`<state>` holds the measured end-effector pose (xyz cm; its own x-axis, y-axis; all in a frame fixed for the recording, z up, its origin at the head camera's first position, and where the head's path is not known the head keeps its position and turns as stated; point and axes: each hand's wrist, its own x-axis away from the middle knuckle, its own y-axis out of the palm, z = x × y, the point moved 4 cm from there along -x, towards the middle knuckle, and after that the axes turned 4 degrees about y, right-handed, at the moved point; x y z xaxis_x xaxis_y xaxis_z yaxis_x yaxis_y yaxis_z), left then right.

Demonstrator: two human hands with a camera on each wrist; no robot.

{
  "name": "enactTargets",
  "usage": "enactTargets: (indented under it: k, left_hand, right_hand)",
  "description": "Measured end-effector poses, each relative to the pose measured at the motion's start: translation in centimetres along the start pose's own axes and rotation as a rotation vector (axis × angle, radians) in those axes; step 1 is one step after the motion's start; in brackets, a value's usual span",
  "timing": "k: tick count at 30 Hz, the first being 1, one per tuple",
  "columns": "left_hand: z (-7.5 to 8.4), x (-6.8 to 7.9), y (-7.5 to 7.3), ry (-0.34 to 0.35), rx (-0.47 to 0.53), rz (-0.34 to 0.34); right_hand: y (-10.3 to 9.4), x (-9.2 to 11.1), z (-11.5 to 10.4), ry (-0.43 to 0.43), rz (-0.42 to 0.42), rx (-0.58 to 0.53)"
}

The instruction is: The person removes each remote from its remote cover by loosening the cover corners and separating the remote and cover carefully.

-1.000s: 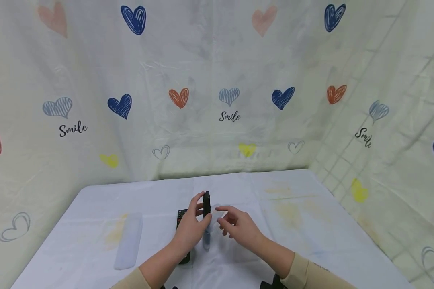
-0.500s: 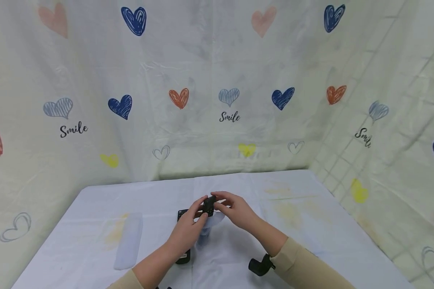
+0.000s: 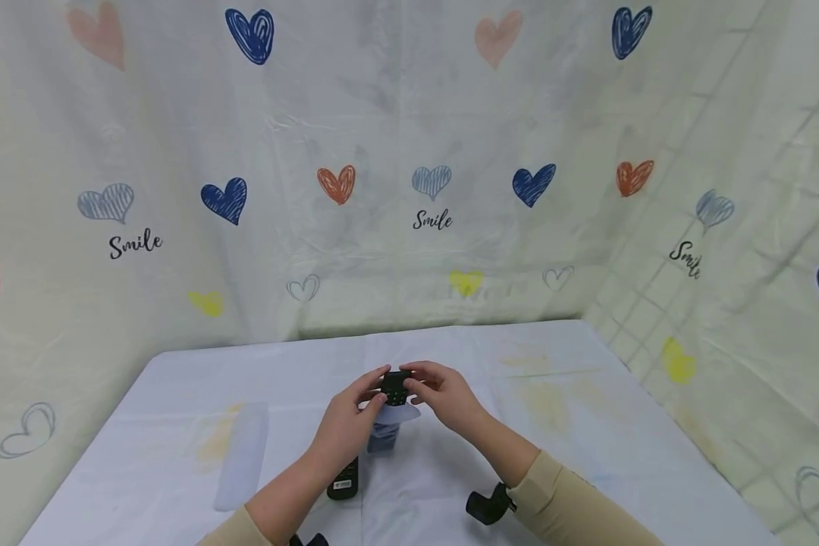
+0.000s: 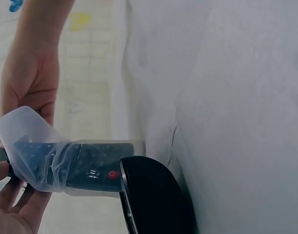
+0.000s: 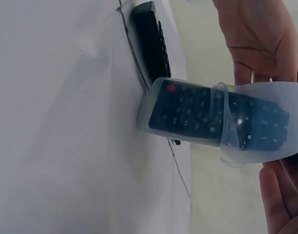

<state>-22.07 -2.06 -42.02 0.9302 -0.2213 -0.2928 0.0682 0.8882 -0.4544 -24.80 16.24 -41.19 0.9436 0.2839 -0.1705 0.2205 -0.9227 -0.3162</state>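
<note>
A black remote control (image 3: 395, 387) stands upright with its lower part inside a frosted, see-through sleeve (image 3: 383, 438). My left hand (image 3: 344, 417) pinches the bare upper end from the left. From the right, my right hand (image 3: 450, 398) grips that same end with thumb and fingers. In the right wrist view, the buttons of the remote (image 5: 188, 112) show through the sleeve, which has a wrinkled fold (image 5: 227, 117) across its middle. The left wrist view shows the sleeve's mouth flaring (image 4: 29, 129) near the fingers.
A second black remote (image 3: 344, 479) lies on the white-covered table below my left forearm. Farther left lies another flat translucent sleeve (image 3: 243, 455). A black wrist device (image 3: 487, 504) sits by the right cuff. A curtain printed with hearts (image 3: 396, 114) hangs behind.
My right hand has moved in from the right and taken hold of the remote's upper end. The remote has turned from edge-on to show its button face, and its sleeve has turned with it.
</note>
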Motion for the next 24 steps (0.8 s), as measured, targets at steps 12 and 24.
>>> enactTargets:
  k: [12,24]
  left_hand:
    - [-0.7,-0.1,0.1,0.042,0.116,-0.023]
    - [-1.2,-0.5,0.4,0.021,0.158,-0.036]
  right_hand:
    - [0.1,0.5,-0.5,-0.012,-0.11,-0.022]
    - [0.3,1.2,-2.8,-0.006,-0.082,0.042]
